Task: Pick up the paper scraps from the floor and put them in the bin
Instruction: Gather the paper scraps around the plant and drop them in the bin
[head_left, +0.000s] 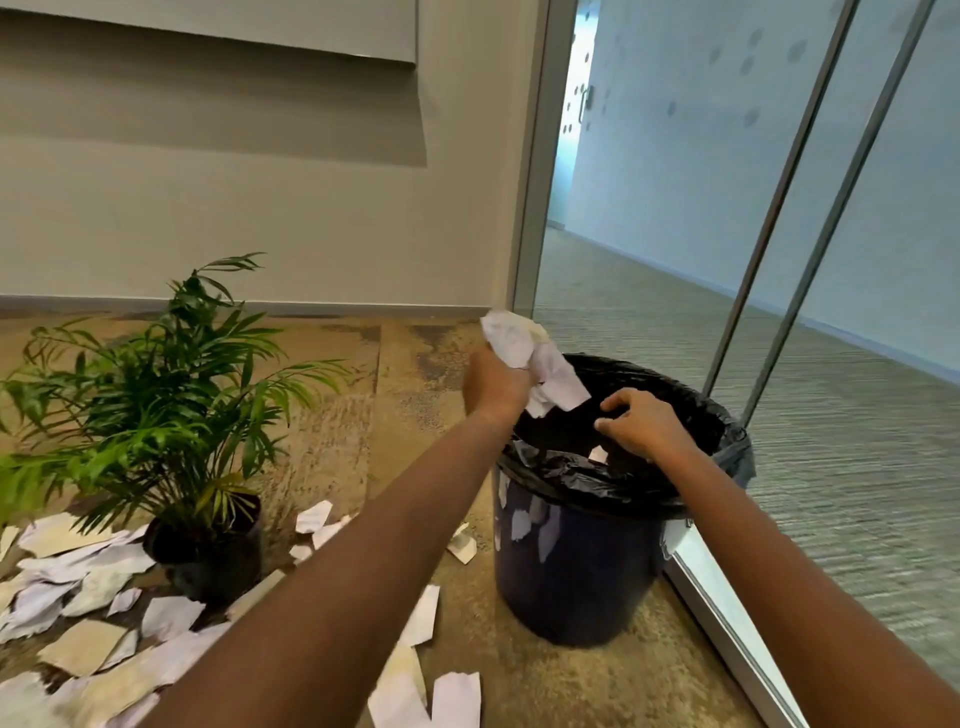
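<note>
Torn paper scraps lie strewn over the brown carpet at the left, around a potted palm and up to the foot of the bin; the left hand is closed tight around a crumpled wad of scraps, held above the near-left rim of the dark blue bin; the bin's black liner folds over its rim; the right hand hangs over the bin's mouth, fingers curled downward, though whether they grip anything cannot be told; a glass partition stands just beside the bin.
</note>
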